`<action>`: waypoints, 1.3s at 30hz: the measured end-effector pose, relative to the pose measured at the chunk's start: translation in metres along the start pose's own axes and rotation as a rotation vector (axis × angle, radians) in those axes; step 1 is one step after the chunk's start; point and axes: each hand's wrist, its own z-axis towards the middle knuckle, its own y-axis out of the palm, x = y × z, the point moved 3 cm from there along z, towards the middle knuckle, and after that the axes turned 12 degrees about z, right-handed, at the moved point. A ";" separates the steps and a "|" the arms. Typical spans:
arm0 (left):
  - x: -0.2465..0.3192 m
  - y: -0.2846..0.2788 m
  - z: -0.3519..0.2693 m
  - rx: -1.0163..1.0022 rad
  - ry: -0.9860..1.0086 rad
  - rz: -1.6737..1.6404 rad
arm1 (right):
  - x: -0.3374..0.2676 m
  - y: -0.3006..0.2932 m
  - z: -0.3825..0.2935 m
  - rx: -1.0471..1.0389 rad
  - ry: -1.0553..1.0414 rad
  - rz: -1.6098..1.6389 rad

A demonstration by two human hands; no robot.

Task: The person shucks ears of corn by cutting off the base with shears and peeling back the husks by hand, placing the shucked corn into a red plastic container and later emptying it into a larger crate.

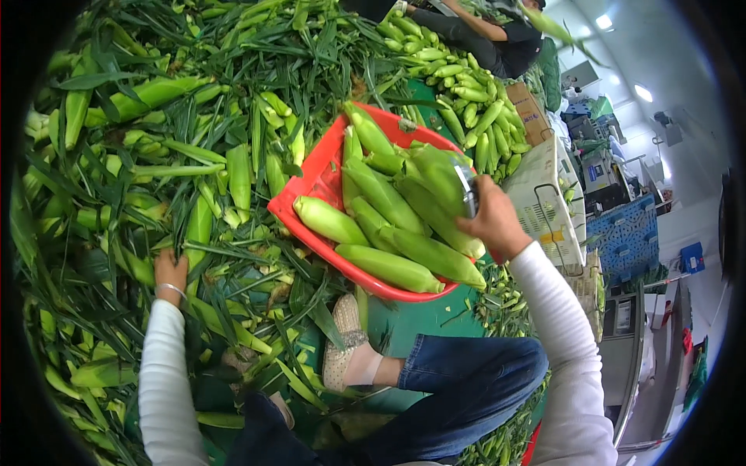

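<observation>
A red plastic basket [373, 285] in front of me holds several ears of corn [384, 204] in pale green husks. My right hand [498, 218] is at its right side, closed around a shiny metal tool [466, 185]. Blur and my fingers hide the tool's full shape. To the left, my left hand [171, 271] reaches into a heap of unhusked corn and leaves [175, 163]. Its fingertips are partly covered by leaves beside a green ear [199, 227], so its grip cannot be made out.
Husked-down ears [466, 93] are piled at the upper right, near a seated person [518, 43]. A cardboard box [527, 110] and a white plastic crate [539, 192] stand at the right. Trimmed stalk ends [507, 309] litter the green floor [419, 317] near my knee.
</observation>
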 end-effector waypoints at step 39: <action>0.112 -0.183 -0.122 -0.153 -0.310 -0.820 | -0.148 0.222 -0.132 -0.845 -0.299 0.515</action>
